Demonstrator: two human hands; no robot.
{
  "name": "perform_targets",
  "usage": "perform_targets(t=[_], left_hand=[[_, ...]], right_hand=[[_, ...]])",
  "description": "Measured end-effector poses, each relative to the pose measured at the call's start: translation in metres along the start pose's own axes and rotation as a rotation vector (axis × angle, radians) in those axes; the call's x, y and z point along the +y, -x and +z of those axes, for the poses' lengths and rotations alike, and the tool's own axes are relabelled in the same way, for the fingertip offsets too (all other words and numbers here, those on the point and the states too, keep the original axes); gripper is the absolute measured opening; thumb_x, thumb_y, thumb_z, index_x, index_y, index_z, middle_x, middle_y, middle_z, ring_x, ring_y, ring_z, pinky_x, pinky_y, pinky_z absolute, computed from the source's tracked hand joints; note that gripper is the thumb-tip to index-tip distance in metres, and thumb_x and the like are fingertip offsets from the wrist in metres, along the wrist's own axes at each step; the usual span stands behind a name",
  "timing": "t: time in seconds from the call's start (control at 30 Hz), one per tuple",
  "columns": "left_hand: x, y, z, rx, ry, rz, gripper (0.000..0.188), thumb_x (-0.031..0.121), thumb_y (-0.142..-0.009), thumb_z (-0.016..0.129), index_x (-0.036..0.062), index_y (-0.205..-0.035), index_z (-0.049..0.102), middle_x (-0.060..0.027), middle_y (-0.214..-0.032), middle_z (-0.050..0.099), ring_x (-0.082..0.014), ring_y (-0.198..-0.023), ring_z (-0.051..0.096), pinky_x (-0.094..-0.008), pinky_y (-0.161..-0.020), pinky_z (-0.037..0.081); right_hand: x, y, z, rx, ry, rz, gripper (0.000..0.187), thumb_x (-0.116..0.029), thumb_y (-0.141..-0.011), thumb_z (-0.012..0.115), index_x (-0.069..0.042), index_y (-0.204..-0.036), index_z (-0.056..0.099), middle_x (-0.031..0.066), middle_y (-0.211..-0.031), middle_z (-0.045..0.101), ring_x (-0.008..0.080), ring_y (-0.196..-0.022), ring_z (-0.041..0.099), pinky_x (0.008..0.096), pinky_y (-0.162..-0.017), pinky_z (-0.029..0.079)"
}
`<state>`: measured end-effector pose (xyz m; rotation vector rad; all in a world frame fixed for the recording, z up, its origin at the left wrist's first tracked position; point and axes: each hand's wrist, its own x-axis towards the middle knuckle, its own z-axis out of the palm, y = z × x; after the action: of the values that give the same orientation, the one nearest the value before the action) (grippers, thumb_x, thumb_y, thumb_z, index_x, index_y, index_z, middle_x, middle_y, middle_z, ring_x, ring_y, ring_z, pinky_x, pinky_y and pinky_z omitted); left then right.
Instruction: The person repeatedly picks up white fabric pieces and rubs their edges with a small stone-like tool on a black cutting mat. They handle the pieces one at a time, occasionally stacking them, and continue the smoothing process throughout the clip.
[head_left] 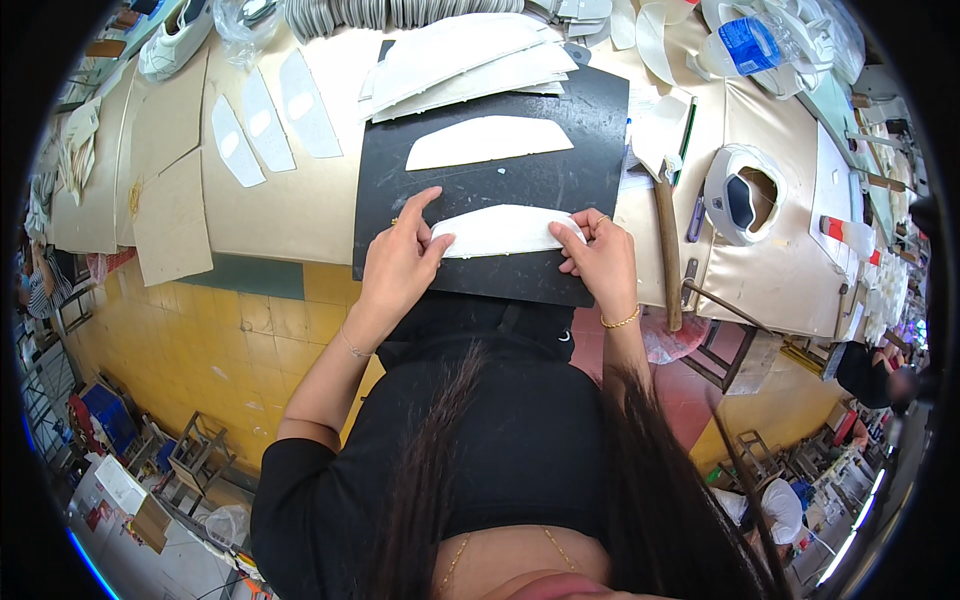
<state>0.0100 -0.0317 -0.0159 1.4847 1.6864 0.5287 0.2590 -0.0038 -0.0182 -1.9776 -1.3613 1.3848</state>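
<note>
A flat white piece with an arched top edge [500, 230] lies low over a black board [390, 190], directly in front of me. My left hand [400, 255] has the left end between thumb and curled fingers, with its index finger raised and stretched away. At the other end, my right hand [603, 255] pinches the piece between thumb and fingers. A similar cream-white piece [490, 142] rests flat on the board just beyond. Behind that is a stack of larger white pieces [460, 60]. The fingers under the held piece are partly hidden.
Three pale cut pieces [268, 125] lie at left on the table [330, 210]. To the right are a hammer [668, 250], a purple cutter [696, 218], a white shoe upper [742, 195] and a bottle with a blue label [745, 47]. A white shoe [175, 45] stands far left.
</note>
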Motion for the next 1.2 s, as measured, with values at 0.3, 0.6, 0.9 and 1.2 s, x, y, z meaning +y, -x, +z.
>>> perform_targets(t=[0.3,0.6,0.9,1.2], left_hand=[[0.007,0.001,-0.009,0.023,-0.311,-0.182,0.052,0.026,-0.081,0.076,0.0061,-0.123,0.052,-0.0086,-0.067,0.058,-0.0264,-0.062,0.06,-0.0366,-0.06,0.048],[-0.028,0.006,-0.004,0.244,-0.415,0.07,0.05,0.034,-0.072,0.08,0.0084,-0.107,0.055,-0.0106,-0.104,0.057,-0.0315,-0.103,0.054,-0.0435,-0.084,0.038],[-0.021,0.011,-0.005,0.165,-0.416,0.071,0.048,0.036,-0.076,0.077,0.0095,-0.11,0.057,-0.0091,-0.107,0.053,-0.03,-0.103,0.048,-0.0413,-0.088,0.035],[0.009,0.006,0.016,0.085,-0.321,0.176,0.047,0.022,-0.072,0.082,0.0089,-0.11,0.058,-0.009,-0.106,0.05,-0.0285,-0.104,0.046,-0.0396,-0.088,0.034]], right_hand=[[-0.003,0.008,0.004,0.229,0.465,-0.24,0.04,-0.021,-0.083,0.073,-0.002,-0.114,0.058,0.0156,-0.097,0.064,0.0249,-0.086,0.065,0.0354,-0.071,0.05],[-0.023,0.03,0.087,-0.111,0.676,-0.905,0.072,-0.043,-0.085,0.063,-0.016,-0.147,0.037,0.0091,-0.155,0.03,0.0317,-0.143,0.025,0.0498,-0.115,0.019],[0.044,0.038,-0.002,0.174,1.12,-0.425,0.078,-0.054,-0.087,0.055,-0.017,-0.151,0.03,0.0061,-0.159,0.022,0.032,-0.147,0.015,0.0554,-0.116,0.007],[0.007,-0.017,-0.065,0.694,0.706,-0.572,0.05,-0.01,-0.078,0.073,-0.01,-0.125,0.056,0.0153,-0.132,0.051,0.0358,-0.118,0.051,0.0458,-0.099,0.039]])
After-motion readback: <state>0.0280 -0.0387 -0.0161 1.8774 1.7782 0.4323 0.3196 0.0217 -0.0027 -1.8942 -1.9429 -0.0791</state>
